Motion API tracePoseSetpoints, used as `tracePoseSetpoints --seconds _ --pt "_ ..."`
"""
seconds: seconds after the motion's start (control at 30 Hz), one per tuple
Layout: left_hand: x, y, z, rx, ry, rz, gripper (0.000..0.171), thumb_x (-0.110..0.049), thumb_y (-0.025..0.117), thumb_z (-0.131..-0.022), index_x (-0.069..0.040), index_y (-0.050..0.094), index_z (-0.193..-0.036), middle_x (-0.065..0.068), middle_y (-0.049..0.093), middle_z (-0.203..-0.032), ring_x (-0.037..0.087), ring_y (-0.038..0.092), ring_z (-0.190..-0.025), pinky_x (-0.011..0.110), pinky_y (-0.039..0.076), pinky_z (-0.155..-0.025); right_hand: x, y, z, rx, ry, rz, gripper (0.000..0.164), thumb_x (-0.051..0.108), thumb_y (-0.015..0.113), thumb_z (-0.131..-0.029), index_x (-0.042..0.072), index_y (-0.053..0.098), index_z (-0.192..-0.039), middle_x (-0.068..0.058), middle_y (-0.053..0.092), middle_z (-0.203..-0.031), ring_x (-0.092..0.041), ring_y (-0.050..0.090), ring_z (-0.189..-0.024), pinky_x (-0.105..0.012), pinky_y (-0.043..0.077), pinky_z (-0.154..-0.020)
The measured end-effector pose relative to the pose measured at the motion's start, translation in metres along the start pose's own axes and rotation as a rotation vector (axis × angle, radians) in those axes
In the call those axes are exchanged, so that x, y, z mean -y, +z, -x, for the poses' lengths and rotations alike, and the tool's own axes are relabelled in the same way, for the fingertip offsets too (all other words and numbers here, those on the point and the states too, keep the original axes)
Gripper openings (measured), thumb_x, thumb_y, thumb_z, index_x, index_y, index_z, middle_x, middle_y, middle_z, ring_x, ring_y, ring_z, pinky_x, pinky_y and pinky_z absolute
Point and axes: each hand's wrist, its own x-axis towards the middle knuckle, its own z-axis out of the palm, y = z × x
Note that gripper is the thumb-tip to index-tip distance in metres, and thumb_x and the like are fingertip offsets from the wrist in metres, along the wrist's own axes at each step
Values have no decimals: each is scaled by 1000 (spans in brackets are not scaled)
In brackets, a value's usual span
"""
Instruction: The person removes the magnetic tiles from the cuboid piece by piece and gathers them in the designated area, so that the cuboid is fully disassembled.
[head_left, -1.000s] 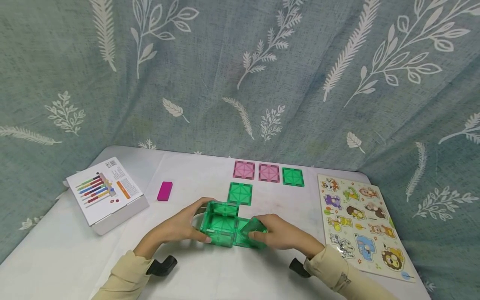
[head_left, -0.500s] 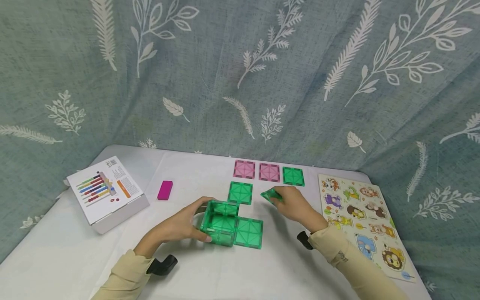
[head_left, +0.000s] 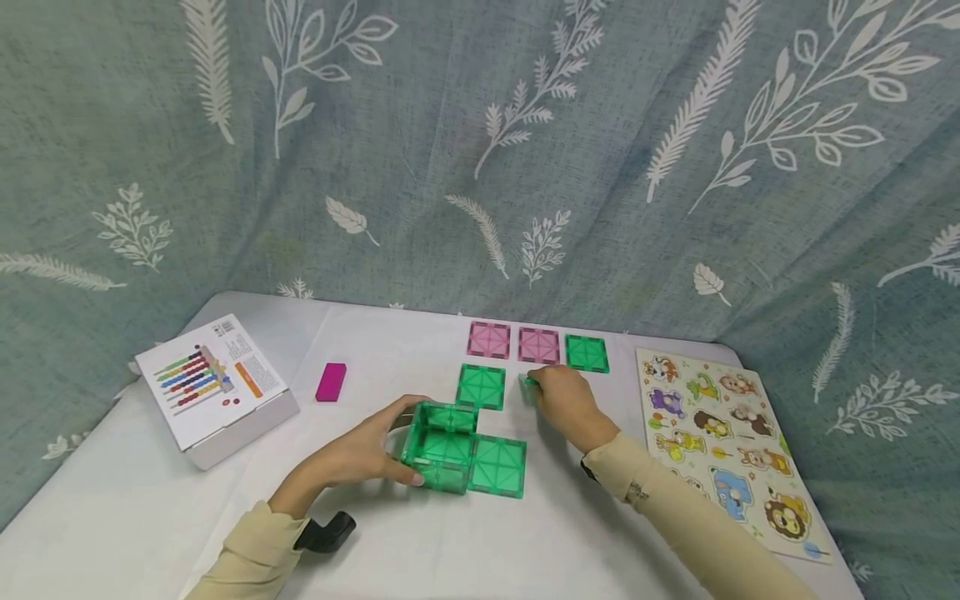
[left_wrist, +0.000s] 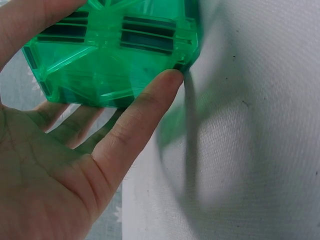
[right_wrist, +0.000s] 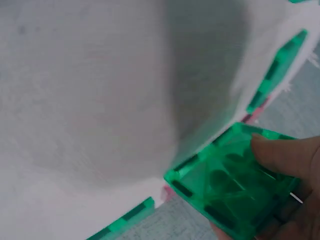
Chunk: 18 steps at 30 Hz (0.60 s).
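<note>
My left hand point(head_left: 360, 454) holds a small open-topped box point(head_left: 442, 477) of green see-through magnetic tiles, its thumb along the near side and its other fingers round the far left side. In the left wrist view the thumb tip presses a corner of the green wall point(left_wrist: 105, 55). A flat green tile point(head_left: 498, 467) lies against the box's right side. Above the table, my right hand point(head_left: 570, 404) pinches another square green tile point(right_wrist: 225, 175), tilted, with the thumb on its face. Just left of that hand a green tile point(head_left: 481, 387) lies flat behind the box.
Along the back lie two pink tiles point(head_left: 489, 340) point(head_left: 538, 344) and a green tile point(head_left: 587, 353). An animal puzzle board point(head_left: 723, 425) is at the right. On the left are a magenta block point(head_left: 330, 382) and a white box point(head_left: 217, 387) with an abacus picture.
My right hand has lifted its green tile off the flat tile beside the box and carried it towards the back. The left hand and the box have stayed in place.
</note>
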Motion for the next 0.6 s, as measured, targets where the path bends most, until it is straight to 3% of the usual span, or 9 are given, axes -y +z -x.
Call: tracePoseSetpoints --seconds 0.13,0.3,0.43,0.6 --pt "0 -1 0 -2 8 -6 95 -20 91 -71 -24 37 -148 10 45 -155 47 30 -149 74 23 -116 -2 8 -4 -32 -11 45 20 5 62 -97 7 75 -112 -11 77 -108 -29 74 -98 -45 61 -82" --pt "0 -1 0 0 11 -5 95 -20 91 -71 -24 36 -148 10 45 -154 47 29 -149 74 23 -116 -5 12 -7 -51 -32 15 21 5 62 -97 4 74 -114 -13 76 -112 -30 73 -103 -46 60 -86" --pt "0 0 0 5 11 -4 94 -20 91 -72 -24 36 -148 10 45 -154 47 30 -149 73 23 -116 -10 13 -5 30 -38 -21 26 11 68 -95 4 70 -120 -13 72 -124 -31 69 -114 -46 58 -95" --pt "0 1 1 0 11 -2 94 -19 91 -71 -23 37 -148 10 46 -154 47 30 -149 73 23 -116 -15 10 -1 156 -37 -60 53 26 71 -95 3 57 -140 -14 59 -145 -33 58 -133 -47 49 -110"
